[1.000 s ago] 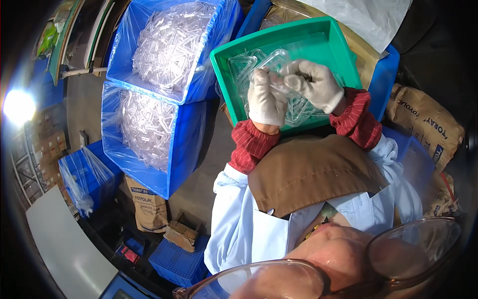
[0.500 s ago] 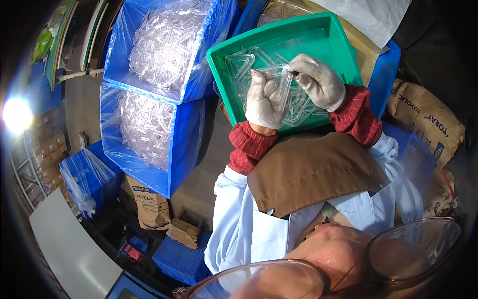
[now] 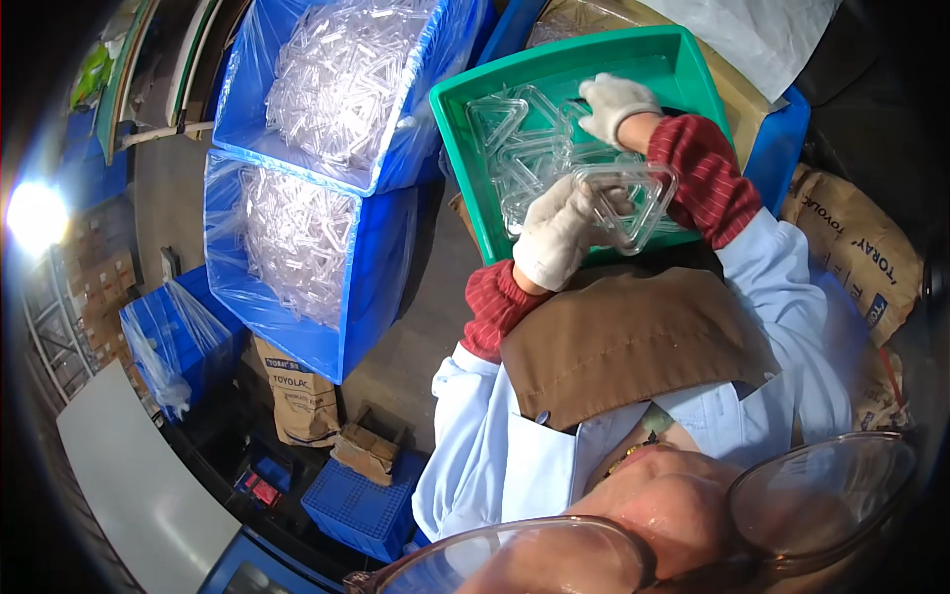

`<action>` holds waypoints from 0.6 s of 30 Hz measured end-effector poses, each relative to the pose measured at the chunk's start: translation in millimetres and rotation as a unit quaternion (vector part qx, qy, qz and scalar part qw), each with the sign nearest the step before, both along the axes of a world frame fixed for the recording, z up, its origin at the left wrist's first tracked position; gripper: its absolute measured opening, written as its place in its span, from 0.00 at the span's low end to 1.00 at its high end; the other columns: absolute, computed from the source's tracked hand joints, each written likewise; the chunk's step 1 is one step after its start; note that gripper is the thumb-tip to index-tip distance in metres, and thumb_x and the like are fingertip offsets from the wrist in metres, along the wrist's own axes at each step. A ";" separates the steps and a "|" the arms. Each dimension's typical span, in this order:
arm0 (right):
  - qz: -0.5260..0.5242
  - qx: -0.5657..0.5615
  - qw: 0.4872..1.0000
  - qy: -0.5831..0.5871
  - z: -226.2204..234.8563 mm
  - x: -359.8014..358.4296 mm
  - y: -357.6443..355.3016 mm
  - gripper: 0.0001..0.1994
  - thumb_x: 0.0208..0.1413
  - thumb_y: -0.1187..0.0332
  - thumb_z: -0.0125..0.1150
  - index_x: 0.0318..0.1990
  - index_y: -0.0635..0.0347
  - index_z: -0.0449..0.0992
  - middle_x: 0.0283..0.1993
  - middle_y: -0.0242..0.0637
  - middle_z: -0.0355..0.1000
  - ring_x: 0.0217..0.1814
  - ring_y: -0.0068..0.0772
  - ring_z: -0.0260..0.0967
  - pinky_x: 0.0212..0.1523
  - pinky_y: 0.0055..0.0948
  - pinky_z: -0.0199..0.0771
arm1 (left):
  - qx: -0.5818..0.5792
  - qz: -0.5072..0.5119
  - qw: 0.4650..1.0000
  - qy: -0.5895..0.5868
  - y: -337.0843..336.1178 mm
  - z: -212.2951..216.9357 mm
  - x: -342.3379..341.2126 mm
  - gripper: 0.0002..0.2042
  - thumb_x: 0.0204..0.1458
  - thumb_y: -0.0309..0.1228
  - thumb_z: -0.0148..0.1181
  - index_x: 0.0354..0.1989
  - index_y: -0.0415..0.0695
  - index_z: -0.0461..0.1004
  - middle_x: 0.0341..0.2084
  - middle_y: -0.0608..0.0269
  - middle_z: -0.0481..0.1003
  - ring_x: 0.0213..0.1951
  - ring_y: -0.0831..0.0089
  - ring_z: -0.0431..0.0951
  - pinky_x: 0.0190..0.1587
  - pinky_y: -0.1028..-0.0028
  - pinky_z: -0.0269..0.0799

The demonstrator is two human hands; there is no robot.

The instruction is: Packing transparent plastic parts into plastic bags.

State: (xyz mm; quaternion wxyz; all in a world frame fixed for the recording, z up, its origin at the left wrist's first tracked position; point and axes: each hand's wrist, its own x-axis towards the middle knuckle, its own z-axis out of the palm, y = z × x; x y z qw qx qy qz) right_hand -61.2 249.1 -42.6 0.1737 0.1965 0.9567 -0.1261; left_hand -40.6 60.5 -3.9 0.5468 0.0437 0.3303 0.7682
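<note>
The clear triangle parts point(image 3: 623, 203) are stacked in a small pile, and the left hand point(image 3: 559, 233) holds that pile. The hand wears a white glove, and its fingers are curled around the near side of the pile. The pile sits just over the near edge of the green tray point(image 3: 465, 158). Half a second ago both hands were close together on the parts in the middle of the tray. Now the pile is lower and nearer the person's body.

The right hand point(image 3: 614, 102) has moved away from the left one. It now reaches to the far part of the tray, with its gloved fingers bent down onto the loose clear parts point(image 3: 520, 148) that lie there. I cannot tell if it grips one. The red sleeve point(image 3: 698, 173) of that arm crosses over the tray.

The tray rests tilted on the person's lap, above a brown apron point(image 3: 614, 342).

To the left of the tray stand two blue bins point(image 3: 366, 287), one above the other. Both are lined with clear bags and full of clear parts. A smaller blue bin point(image 3: 158, 332) with a bag stands further left. Brown paper sacks point(image 3: 851, 257) lie to the right of the person, and one more sack point(image 3: 297, 396) stands on the floor under the bins.
</note>
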 end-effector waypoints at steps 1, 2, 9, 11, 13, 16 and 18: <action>-0.015 -0.009 1.000 0.006 -4.4 -5.5 -4.7 0.15 0.45 0.62 0.55 0.38 0.61 0.75 0.39 0.46 0.73 0.43 0.47 0.71 0.41 0.38 0.71 | -0.038 0.007 0.998 0.044 -6.5 -1.9 -0.3 0.23 0.53 0.42 0.52 0.48 0.33 0.64 0.33 0.53 0.72 0.36 0.67 0.74 0.35 0.68 0.73; -0.011 -0.010 1.000 0.006 -5.5 -6.5 -4.6 0.15 0.45 0.62 0.55 0.38 0.61 0.75 0.39 0.46 0.73 0.43 0.47 0.71 0.41 0.38 0.71 | -0.075 0.013 0.993 0.087 -11.5 -3.3 0.5 0.22 0.53 0.41 0.54 0.47 0.33 0.65 0.34 0.53 0.72 0.34 0.67 0.74 0.34 0.69 0.73; -0.118 -0.353 0.915 0.154 -6.8 6.5 25.5 0.13 0.38 0.65 0.63 0.31 0.64 0.74 0.26 0.33 0.70 0.27 0.22 0.64 0.29 0.24 0.66 | -0.156 0.187 0.948 0.206 -47.0 -9.2 -10.1 0.07 0.51 0.25 0.55 0.34 0.33 0.70 0.21 0.61 0.72 0.20 0.78 0.71 0.23 0.80 0.67; -0.135 -0.384 0.900 0.156 4.8 13.6 26.5 0.13 0.39 0.66 0.63 0.32 0.64 0.74 0.26 0.32 0.70 0.27 0.22 0.64 0.29 0.24 0.66 | -0.168 0.229 0.938 0.201 -58.2 -10.7 -19.2 0.06 0.51 0.26 0.54 0.34 0.35 0.70 0.19 0.64 0.71 0.17 0.80 0.68 0.21 0.82 0.64; -0.149 -0.401 0.891 0.150 2.8 16.5 28.3 0.15 0.40 0.67 0.61 0.38 0.64 0.74 0.27 0.31 0.71 0.28 0.22 0.65 0.31 0.23 0.67 | -0.199 0.263 0.920 0.210 -65.3 -10.2 -27.4 0.06 0.53 0.28 0.53 0.33 0.37 0.70 0.17 0.67 0.69 0.15 0.83 0.65 0.18 0.84 0.61; -0.149 -0.359 0.914 0.114 -12.3 15.6 23.9 0.18 0.41 0.65 0.62 0.41 0.63 0.74 0.32 0.36 0.73 0.32 0.26 0.68 0.36 0.24 0.69 | -0.206 0.290 0.921 0.157 -73.9 -4.3 -38.7 0.07 0.54 0.30 0.53 0.32 0.38 0.70 0.15 0.69 0.69 0.14 0.84 0.64 0.16 0.85 0.58; -0.136 -0.311 0.935 0.098 -11.3 14.1 16.9 0.23 0.41 0.62 0.63 0.46 0.62 0.71 0.40 0.42 0.72 0.41 0.34 0.70 0.44 0.28 0.69 | -0.238 0.333 0.900 0.151 -84.3 -6.9 -45.7 0.08 0.54 0.32 0.51 0.32 0.39 0.70 0.17 0.68 0.69 0.13 0.84 0.63 0.16 0.85 0.57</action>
